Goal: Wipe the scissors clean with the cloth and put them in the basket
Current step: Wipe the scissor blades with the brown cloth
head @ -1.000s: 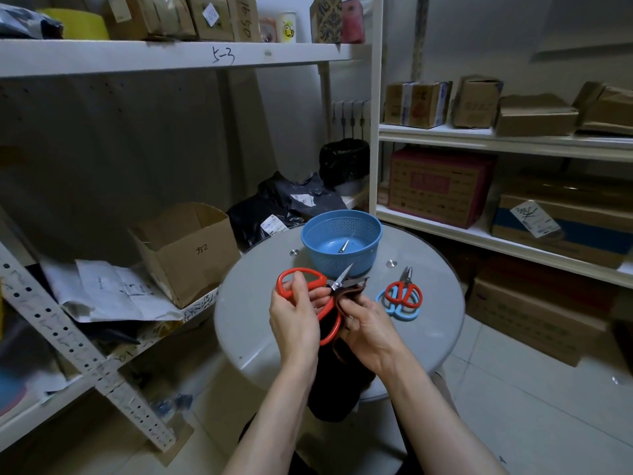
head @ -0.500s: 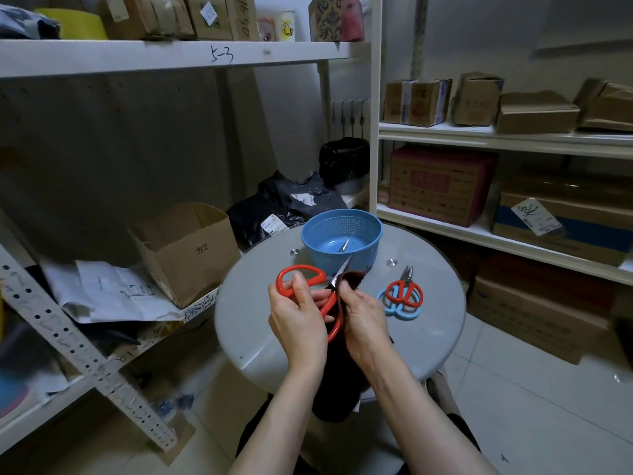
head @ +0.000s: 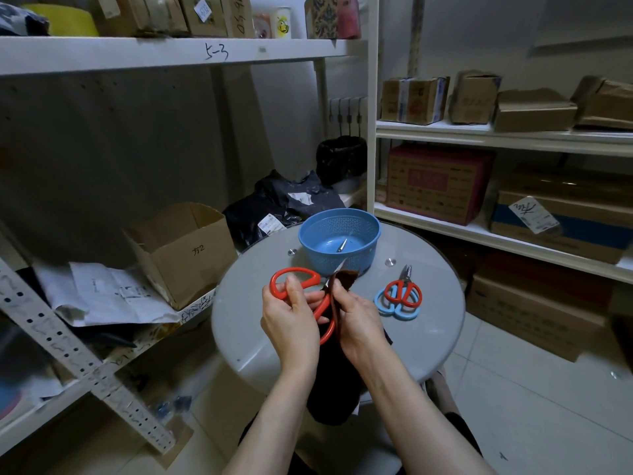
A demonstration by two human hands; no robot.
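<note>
Here we are, over the round grey table [head: 428,341], and I have both hands up in front of the blue basket [head: 310,242]. My left hand [head: 289,317] has the orange scissors [head: 306,271] by the handles. Its fingers [head: 313,298] are curled round between the two loops and the thumb lies across the upper one. The handles stand spread apart. The scissors are off the table, on my side of the basket, with the blade tip pointing up toward the basket's near wall.

My right hand [head: 361,322] has the dark brown cloth [head: 346,279]. Its fingers are pinched tight, folding the cloth round the blade just short of the tip, so only a sliver of metal pokes out above the fold. The rest of the cloth hangs down between my wrists, past the table's edge.

Inside the basket a metal tip [head: 342,245] leans on the bottom, but I cannot tell what it belongs to. To the right of the basket and nearer to me, a red pair [head: 394,292] lies on top of a blue pair [head: 399,311], flat on the table. Left of the basket, off the table, an open cardboard box [head: 181,250] sits on a shelf.
</note>
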